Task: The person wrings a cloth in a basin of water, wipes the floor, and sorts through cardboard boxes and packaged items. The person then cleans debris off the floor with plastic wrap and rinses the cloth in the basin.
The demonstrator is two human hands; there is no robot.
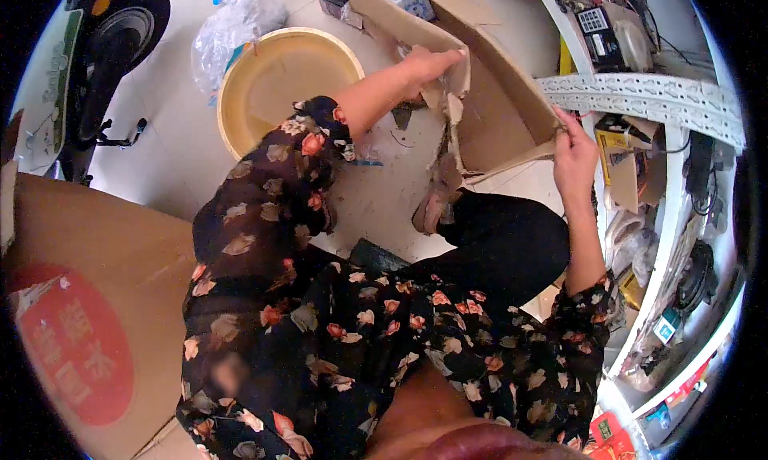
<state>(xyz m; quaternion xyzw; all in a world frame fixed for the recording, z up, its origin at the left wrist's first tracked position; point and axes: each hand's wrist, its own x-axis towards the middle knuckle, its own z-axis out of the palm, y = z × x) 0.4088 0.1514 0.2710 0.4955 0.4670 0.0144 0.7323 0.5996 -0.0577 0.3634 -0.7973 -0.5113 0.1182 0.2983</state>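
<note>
A long, open, brown cardboard box (508, 100) is held between two bare hands, above the pale tiled floor (172, 100) and in front of the black-trousered leg (508, 236). One torn edge of the box is gripped by the left hand (428, 68), with the fingers closed on the cardboard near the middle of its near side. The corner nearest the shelving is pinched by the right hand (574, 152), with the thumb and fingers drawn together on the rim; how firmly it is pressed cannot be told. The box is tilted, with its inside turned partly toward the body, and ragged flaps are seen along its near end. A blue-and-white patterned package (408, 0) is seen by the far end; whether it is inside the box cannot be told. To the left of the box, a round yellow plastic basin (280, 84) is set on the floor, with a crumpled clear plastic bag (236, 40) just beside it. At the right, white perforated metal shelving (640, 100) is filled with assorted goods, and at the left a large brown cardboard carton (136, 236) is marked with a red oval.
</note>
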